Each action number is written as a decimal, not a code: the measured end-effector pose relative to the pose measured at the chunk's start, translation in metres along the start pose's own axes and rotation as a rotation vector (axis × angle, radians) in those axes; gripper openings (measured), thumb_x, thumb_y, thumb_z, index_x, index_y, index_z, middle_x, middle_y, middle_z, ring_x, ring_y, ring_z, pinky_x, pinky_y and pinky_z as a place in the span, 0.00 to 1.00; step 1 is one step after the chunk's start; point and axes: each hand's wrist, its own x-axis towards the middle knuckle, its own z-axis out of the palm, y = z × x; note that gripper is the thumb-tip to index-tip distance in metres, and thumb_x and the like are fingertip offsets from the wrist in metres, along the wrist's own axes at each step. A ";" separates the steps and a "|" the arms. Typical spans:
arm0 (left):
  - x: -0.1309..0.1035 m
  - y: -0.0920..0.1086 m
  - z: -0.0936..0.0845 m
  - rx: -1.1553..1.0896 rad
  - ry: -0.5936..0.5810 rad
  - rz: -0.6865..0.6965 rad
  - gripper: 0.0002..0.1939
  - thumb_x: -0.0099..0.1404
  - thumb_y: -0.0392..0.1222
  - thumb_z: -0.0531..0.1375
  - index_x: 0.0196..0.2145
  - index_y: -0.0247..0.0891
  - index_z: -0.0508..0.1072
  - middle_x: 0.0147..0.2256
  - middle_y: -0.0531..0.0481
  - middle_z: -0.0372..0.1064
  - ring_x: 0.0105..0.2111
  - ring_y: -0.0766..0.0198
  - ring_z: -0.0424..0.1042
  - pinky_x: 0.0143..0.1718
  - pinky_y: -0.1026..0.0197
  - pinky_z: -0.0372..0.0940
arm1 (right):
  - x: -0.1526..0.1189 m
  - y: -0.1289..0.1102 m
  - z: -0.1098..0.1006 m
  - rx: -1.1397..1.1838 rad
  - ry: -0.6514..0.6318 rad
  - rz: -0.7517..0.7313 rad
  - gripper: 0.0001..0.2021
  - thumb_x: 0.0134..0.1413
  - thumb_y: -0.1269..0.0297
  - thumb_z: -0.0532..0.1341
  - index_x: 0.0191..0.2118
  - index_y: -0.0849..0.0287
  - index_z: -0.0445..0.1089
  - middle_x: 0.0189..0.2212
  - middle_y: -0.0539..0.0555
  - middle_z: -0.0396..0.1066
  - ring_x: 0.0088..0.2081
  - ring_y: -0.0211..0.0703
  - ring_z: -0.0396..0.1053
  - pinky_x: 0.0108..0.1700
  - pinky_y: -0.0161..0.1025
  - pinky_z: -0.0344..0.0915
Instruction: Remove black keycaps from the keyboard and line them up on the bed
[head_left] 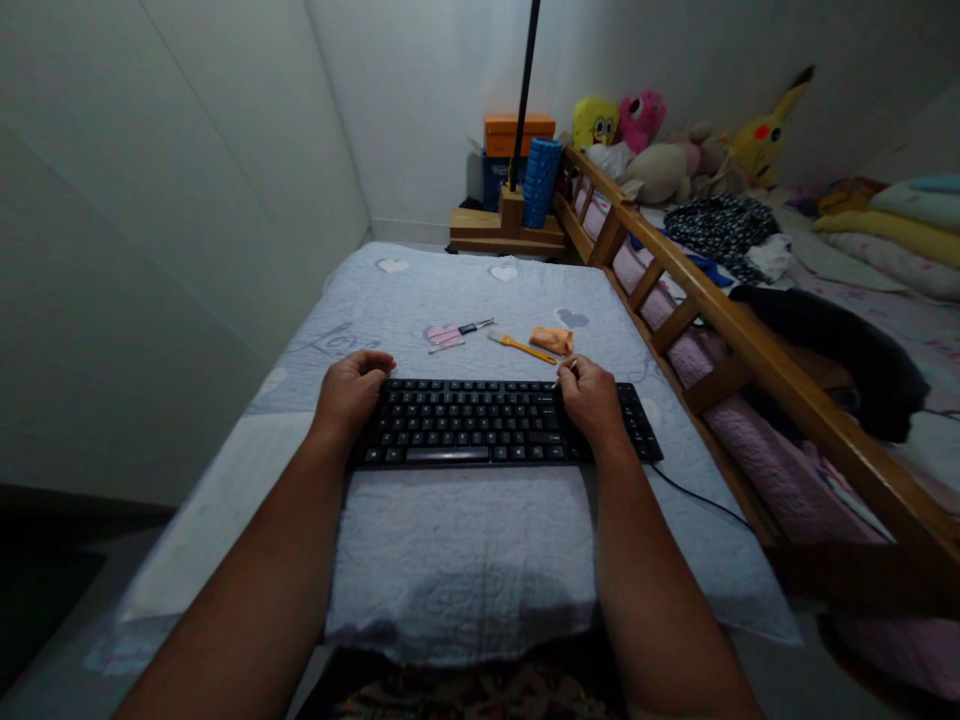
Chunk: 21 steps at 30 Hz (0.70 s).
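A black keyboard [472, 425] lies flat on the quilted cover before me. My left hand [351, 392] is at its far left corner, thumb and curled fingers closed about the edge. Over the right part of the keys is my right hand [591, 398], its fingers pinching a thin white stick that looks like a cotton swab [557, 382], the tip close to the top key row. Beyond the keyboard lie an orange-handled brush [529, 348], a folded orange cloth [551, 340], a dark-handled metal tool [472, 327] and another thin swab-like stick [448, 348].
The pale quilted cover [465, 550] drapes over the table. A black cable [705, 495] runs from the keyboard toward the wooden bed rail [720, 300] on the right. Behind stand a blue foam roller [540, 185], an orange box [519, 133] and a black pole [526, 90].
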 end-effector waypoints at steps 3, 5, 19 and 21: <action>-0.001 0.002 0.000 0.003 0.001 -0.009 0.16 0.46 0.35 0.56 0.34 0.40 0.77 0.37 0.49 0.78 0.40 0.56 0.75 0.49 0.56 0.67 | 0.000 0.000 0.000 0.024 0.006 0.006 0.09 0.56 0.66 0.53 0.30 0.57 0.69 0.28 0.56 0.75 0.34 0.48 0.71 0.39 0.40 0.61; -0.002 0.003 0.000 0.005 0.002 -0.007 0.16 0.46 0.35 0.56 0.34 0.40 0.77 0.37 0.49 0.78 0.40 0.56 0.75 0.50 0.56 0.67 | 0.000 0.001 0.001 0.036 0.011 0.007 0.09 0.57 0.66 0.53 0.30 0.57 0.70 0.28 0.56 0.75 0.34 0.48 0.71 0.40 0.40 0.62; 0.000 0.000 0.000 0.004 0.004 0.001 0.16 0.47 0.34 0.56 0.33 0.40 0.77 0.36 0.50 0.78 0.39 0.57 0.75 0.50 0.56 0.67 | 0.000 0.001 0.001 0.066 0.018 0.007 0.09 0.57 0.64 0.53 0.30 0.56 0.69 0.29 0.56 0.75 0.34 0.48 0.71 0.41 0.42 0.62; -0.001 0.001 0.000 0.004 0.004 -0.003 0.15 0.47 0.34 0.56 0.33 0.40 0.77 0.36 0.49 0.78 0.39 0.57 0.75 0.50 0.56 0.67 | 0.001 0.001 0.001 0.060 0.014 0.005 0.09 0.57 0.65 0.53 0.30 0.56 0.69 0.29 0.57 0.75 0.34 0.49 0.71 0.40 0.42 0.62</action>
